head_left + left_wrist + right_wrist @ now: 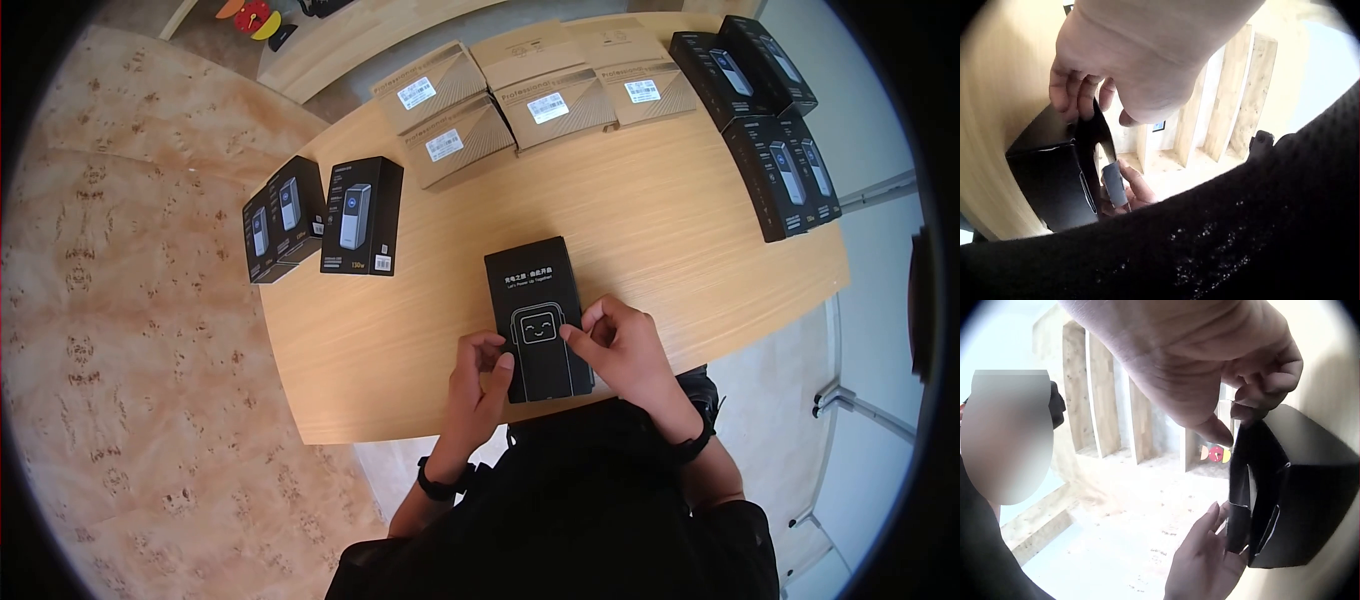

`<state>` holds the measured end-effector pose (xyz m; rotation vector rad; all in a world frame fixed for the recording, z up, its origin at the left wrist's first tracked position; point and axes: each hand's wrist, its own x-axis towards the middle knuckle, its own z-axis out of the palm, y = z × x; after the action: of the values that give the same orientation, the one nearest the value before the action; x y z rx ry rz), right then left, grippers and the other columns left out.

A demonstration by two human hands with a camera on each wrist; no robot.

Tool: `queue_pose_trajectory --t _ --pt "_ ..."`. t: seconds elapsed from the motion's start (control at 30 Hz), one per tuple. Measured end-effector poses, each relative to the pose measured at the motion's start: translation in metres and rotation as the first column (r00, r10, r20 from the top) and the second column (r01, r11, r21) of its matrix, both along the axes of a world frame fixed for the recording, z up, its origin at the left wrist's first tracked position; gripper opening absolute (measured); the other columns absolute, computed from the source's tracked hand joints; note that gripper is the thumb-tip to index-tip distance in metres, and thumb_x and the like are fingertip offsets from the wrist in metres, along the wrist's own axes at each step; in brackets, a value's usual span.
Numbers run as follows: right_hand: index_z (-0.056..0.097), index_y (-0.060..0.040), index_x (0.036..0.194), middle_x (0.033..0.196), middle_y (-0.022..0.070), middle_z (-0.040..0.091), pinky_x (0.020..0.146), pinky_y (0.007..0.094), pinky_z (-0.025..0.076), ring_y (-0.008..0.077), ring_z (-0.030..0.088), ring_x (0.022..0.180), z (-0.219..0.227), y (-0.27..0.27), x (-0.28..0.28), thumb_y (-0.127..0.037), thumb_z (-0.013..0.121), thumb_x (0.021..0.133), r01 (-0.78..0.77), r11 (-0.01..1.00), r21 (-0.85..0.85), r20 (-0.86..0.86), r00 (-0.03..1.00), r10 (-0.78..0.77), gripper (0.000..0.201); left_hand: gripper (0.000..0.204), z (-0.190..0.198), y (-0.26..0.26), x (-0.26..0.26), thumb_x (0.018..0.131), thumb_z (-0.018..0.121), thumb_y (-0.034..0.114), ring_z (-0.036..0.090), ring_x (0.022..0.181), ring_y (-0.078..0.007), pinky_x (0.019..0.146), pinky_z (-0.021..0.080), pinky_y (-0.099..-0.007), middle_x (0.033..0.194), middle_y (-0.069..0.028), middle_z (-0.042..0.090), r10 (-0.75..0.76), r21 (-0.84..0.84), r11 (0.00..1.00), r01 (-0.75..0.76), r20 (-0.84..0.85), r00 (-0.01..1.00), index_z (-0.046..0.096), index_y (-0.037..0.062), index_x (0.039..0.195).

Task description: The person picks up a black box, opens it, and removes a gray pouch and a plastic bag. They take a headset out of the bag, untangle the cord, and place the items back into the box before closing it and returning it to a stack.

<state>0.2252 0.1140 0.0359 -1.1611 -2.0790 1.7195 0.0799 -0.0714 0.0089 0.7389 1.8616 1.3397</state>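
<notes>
While the black product box point(538, 318) lies flat at the counter's point(660, 230) near edge, head view has left hand point(480, 385) curled on its lower left corner, right hand point(622, 350) pinching the right side. Stiff, light card, probably; best held by the edges. L wrist cam: end flap point(1099, 134) open, unseen from above. R wrist cam: same flap, fingers point(1210, 534) under it.

Matt black cardboard box point(540, 315), wooden table point(650, 225)
</notes>
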Motion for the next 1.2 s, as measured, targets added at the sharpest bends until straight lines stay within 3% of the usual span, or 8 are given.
queue_pose_trajectory --t 0.2,0.3,0.4,0.5,0.7,0.83,1.0,1.2 --pt "0.065 -0.0016 0.088 0.063 -0.0021 0.055 0.05 0.0274 0.038 0.0056 0.05 0.055 0.004 0.006 -0.001 -0.024 0.07 0.104 -0.109 0.964 -0.241 -0.124 0.989 0.081 0.028 0.027 0.011 0.004 0.003 0.11 0.051 0.014 0.054 0.096 -0.0109 0.087 0.045 -0.027 0.11 -0.0049 0.059 0.094 0.271 0.956 -0.109 0.069 0.993 0.047 0.0039 0.135" --pt "0.065 -0.0015 0.102 0.069 -0.0024 0.059 0.052 0.0255 0.038 0.0043 0.051 0.059 0.017 0.014 -0.005 -0.023 0.06 0.109 -0.132 0.904 -0.407 -0.215 0.976 0.045 0.023 0.022 0.01 0.005 0.0 0.112 0.047 0.017 0.056 0.091 -0.0112 0.085 0.047 -0.0276 0.101 -0.0058 0.06 0.15 0.22 0.965 -0.14 -0.03 0.988 0.053 0.0016 0.127" --pt "0.065 -0.0024 0.117 0.073 -0.0012 0.063 0.053 0.0247 0.038 0.0049 0.052 0.06 0.032 0.021 -0.01 -0.021 0.054 0.112 -0.164 0.821 -0.546 -0.408 0.908 -0.09 0.022 0.025 0.0 0.001 0.003 0.108 0.056 0.015 0.058 0.095 -0.0144 0.087 0.047 -0.029 0.106 -0.0082 0.06 0.112 0.207 0.969 -0.133 0.111 0.987 0.055 0.002 0.129" --pt "0.064 -0.004 0.128 0.074 0.0014 0.065 0.054 0.0255 0.042 0.0064 0.054 0.06 0.034 0.017 -0.016 -0.019 0.056 0.11 -0.122 0.917 -0.38 -0.508 0.856 -0.096 0.025 0.044 0.006 0.004 -0.003 0.099 0.071 0.016 0.058 0.108 -0.024 0.093 0.05 -0.0365 0.122 -0.0148 0.056 -0.127 0.011 0.99 0.143 -0.402 0.907 0.054 0.0031 0.137" --pt "0.06 -0.0064 0.118 0.081 0.01 0.068 0.058 0.0373 0.053 0.0228 0.067 0.063 0.013 0.014 -0.011 -0.016 0.071 0.096 -0.276 0.922 0.271 -0.001 0.958 0.287 0.026 0.093 0.011 0.025 0.017 0.078 0.09 0.02 0.042 0.137 -0.0369 0.105 0.05 -0.0479 0.146 -0.0203 0.036 -0.119 -0.088 0.993 0.085 -0.54 0.833 0.04 0.0052 0.155" --pt "0.055 -0.0074 0.102 0.089 0.0122 0.067 0.063 0.0453 0.056 0.0372 0.069 0.072 -0.002 -0.002 -0.01 -0.018 0.077 0.089 -0.224 0.862 0.455 0.071 0.974 0.216 0.028 0.098 0.01 0.034 0.024 0.074 0.092 0.018 0.051 0.13 -0.0363 0.101 0.054 -0.0452 0.149 -0.0221 0.034 -0.075 -0.095 0.995 0.026 -0.555 0.829 0.04 0.0047 0.156" --pt "0.054 -0.0075 0.102 0.091 0.0128 0.063 0.067 0.0461 0.057 0.0378 0.069 0.078 -0.006 -0.008 -0.012 -0.021 0.08 0.086 -0.186 0.84 0.509 0.053 0.981 0.185 0.033 0.099 -0.002 0.024 0.022 0.076 0.095 0.021 0.062 0.106 -0.0341 0.087 0.059 -0.0423 0.149 -0.0224 0.037 -0.088 -0.111 0.993 0.033 -0.539 0.838 0.039 0.0058 0.156" --pt "0.053 -0.0074 0.101 0.091 0.0129 0.062 0.068 0.0463 0.057 0.0379 0.07 0.077 -0.004 -0.008 -0.015 -0.022 0.081 0.084 -0.187 0.843 0.504 0.082 0.982 0.169 0.035 0.091 0.001 0.016 0.01 0.078 0.094 0.019 0.065 0.081 -0.0168 0.067 0.058 -0.031 0.143 -0.0179 0.048 -0.088 -0.053 0.996 0.07 -0.561 0.823 0.044 0.0038 0.153"
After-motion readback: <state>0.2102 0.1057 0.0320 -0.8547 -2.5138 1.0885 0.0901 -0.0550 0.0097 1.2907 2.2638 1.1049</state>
